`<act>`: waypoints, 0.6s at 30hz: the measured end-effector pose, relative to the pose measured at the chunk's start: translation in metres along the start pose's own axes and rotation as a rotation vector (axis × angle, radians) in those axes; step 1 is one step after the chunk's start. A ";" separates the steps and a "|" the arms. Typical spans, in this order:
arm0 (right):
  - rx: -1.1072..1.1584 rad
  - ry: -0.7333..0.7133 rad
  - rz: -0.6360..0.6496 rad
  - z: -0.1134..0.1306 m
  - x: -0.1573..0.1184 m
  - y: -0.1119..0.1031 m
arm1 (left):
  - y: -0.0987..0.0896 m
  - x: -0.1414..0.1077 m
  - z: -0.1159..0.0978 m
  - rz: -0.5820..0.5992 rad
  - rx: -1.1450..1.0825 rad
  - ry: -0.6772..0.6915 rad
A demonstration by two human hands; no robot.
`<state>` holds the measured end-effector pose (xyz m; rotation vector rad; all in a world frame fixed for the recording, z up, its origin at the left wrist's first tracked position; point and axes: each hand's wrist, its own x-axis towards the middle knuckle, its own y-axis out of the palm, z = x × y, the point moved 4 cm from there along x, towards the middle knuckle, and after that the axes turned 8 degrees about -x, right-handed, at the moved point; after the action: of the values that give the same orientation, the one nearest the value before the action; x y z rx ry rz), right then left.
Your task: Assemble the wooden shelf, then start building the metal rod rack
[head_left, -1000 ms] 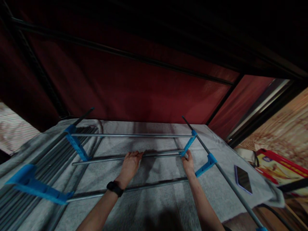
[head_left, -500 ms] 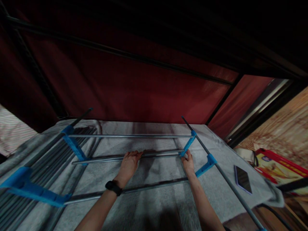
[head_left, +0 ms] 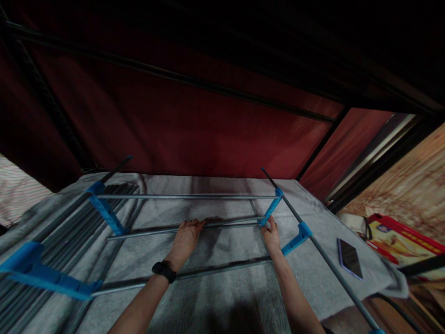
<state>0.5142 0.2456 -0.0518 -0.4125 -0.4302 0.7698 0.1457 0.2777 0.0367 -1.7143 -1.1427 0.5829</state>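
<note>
My left hand (head_left: 187, 237), with a dark band on its wrist, is closed round a grey metal rod (head_left: 146, 233) in the middle of a rack frame. The rod's left end lies loose beside a blue plastic bracket (head_left: 107, 214). My right hand (head_left: 272, 235) has its fingers closed at the lower end of the right blue bracket (head_left: 271, 208), where the rod meets it. Its fingertips are partly hidden. Farther back, another crossbar (head_left: 187, 197) joins the two upper brackets. A nearer crossbar (head_left: 222, 269) passes beneath my forearms.
The frame lies on a grey blanket (head_left: 222, 301). Several loose metal tubes (head_left: 73, 232) lie bundled at left. A phone (head_left: 349, 258) and a red-yellow box (head_left: 405, 239) are at right. A dark red curtain (head_left: 208, 134) hangs behind.
The rod's left end has shifted slightly right relative to the left bracket. Both hands stay in nearly the same place.
</note>
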 end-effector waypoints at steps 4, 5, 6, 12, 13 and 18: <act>0.006 -0.008 -0.005 0.000 0.000 0.000 | 0.002 0.000 0.001 -0.009 0.003 0.014; 0.007 -0.009 -0.002 0.000 0.000 0.000 | 0.003 0.001 0.001 -0.012 0.003 0.016; 0.006 -0.009 0.000 -0.001 0.000 0.000 | 0.004 0.001 0.002 -0.012 0.002 0.017; 0.013 -0.015 -0.001 -0.003 0.001 0.001 | 0.007 0.001 0.010 -0.028 -0.004 0.018; 0.018 -0.021 0.000 -0.003 0.001 0.001 | 0.007 0.001 0.011 -0.029 -0.004 0.015; 0.010 -0.021 0.006 -0.004 0.001 0.002 | 0.005 0.001 0.007 -0.039 -0.005 0.022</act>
<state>0.5157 0.2470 -0.0559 -0.3968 -0.4448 0.7824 0.1428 0.2810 0.0293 -1.6953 -1.1606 0.5367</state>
